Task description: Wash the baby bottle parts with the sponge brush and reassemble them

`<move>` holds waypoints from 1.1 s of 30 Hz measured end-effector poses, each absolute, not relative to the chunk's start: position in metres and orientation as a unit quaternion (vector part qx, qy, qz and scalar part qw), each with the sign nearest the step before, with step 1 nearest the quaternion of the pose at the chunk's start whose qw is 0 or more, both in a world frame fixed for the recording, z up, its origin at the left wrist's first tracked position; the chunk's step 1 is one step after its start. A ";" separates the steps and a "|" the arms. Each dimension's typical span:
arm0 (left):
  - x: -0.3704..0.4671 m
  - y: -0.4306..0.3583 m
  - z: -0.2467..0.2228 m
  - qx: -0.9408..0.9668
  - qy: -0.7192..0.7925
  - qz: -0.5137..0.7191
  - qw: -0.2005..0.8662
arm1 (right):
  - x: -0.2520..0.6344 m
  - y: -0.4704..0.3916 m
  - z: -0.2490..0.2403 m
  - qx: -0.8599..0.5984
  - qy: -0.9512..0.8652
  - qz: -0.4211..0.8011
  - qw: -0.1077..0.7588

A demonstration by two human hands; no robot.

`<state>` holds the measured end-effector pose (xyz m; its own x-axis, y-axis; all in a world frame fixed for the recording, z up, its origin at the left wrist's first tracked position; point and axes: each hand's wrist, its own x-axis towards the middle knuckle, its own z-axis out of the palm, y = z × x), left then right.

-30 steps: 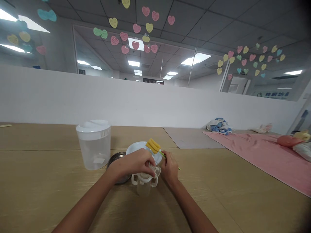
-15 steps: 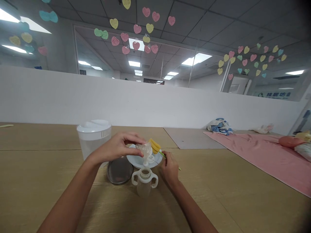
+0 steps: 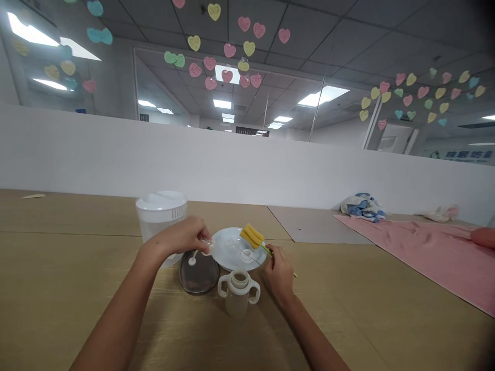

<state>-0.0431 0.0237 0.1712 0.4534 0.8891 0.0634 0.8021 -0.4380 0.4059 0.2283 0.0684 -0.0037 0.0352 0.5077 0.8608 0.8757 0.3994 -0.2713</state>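
Around us the brown tabletop runs back to a white wall, with open width in front of the two-handled bottle and beyond our right hand, up to the pink cloth's slanting edge. On the left, the white-lidded tub stands close behind our left hand, tightening the room there.

The bottle is upright and translucent, its mouth uncovered, a white collar carrying both curved handles. We pinch a clear straw top narrowly in our left fingers; its pale tube ends in a round white weight over the dark round dish. Our right hand is closed around the green handle of the yellow sponge brush, whose head sits above the white plate.

The bottle stands between our forearms, nearer us than the plate, below and right of our left hand, left of our right; neither hand touches it.
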 end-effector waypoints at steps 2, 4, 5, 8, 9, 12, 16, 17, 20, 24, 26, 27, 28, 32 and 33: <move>-0.045 0.031 0.165 0.822 0.539 0.112 0.147 | 0.227 0.067 -0.002 -0.515 -0.671 -0.183 0.501; -0.047 0.040 0.159 0.813 0.555 0.091 0.151 | 0.226 0.067 -0.001 -0.515 -0.671 -0.182 0.501; -0.048 0.045 0.155 0.811 0.555 0.079 0.167 | 0.226 0.067 -0.001 -0.516 -0.671 -0.181 0.501; -0.050 0.058 0.145 0.800 0.557 0.032 0.219 | 0.226 0.067 0.000 -0.515 -0.671 -0.177 0.503; -0.050 0.062 0.141 0.795 0.564 0.019 0.223 | 0.226 0.067 0.000 -0.514 -0.671 -0.177 0.504; -0.050 0.072 0.131 0.781 0.590 0.004 0.204 | 0.226 0.067 -0.001 -0.511 -0.671 -0.178 0.508; -0.049 0.084 0.117 0.775 0.608 -0.004 0.173 | 0.227 0.067 -0.002 -0.517 -0.672 -0.179 0.500; -0.049 0.086 0.115 0.776 0.609 -0.003 0.164 | 0.227 0.067 -0.002 -0.519 -0.672 -0.180 0.497; -0.047 0.086 0.115 0.781 0.612 0.015 0.125 | 0.227 0.067 -0.001 -0.515 -0.673 -0.179 0.500; -0.040 0.068 0.135 0.798 0.595 0.072 0.070 | 0.226 0.065 0.002 -0.506 -0.663 -0.191 0.519; -0.032 0.053 0.148 0.834 0.535 0.124 0.059 | 0.225 0.064 0.004 -0.483 -0.666 -0.206 0.530; -0.027 0.045 0.153 0.852 0.498 0.149 0.063 | 0.225 0.063 0.005 -0.463 -0.674 -0.213 0.534; -0.021 0.039 0.157 0.861 0.477 0.166 0.061 | 0.225 0.062 0.005 -0.439 -0.685 -0.221 0.538; -0.001 0.024 0.164 0.863 0.473 0.175 0.044 | 0.226 0.058 0.008 -0.334 -0.721 -0.259 0.549; 0.001 0.023 0.164 0.858 0.480 0.180 0.038 | 0.227 0.057 0.009 -0.315 -0.725 -0.267 0.551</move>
<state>0.0006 0.0231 0.1643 0.4742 0.8376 0.2710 0.8100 -0.5358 0.2385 0.2267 0.0570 0.0088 -0.1943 0.1627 0.9673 0.7505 0.6596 0.0398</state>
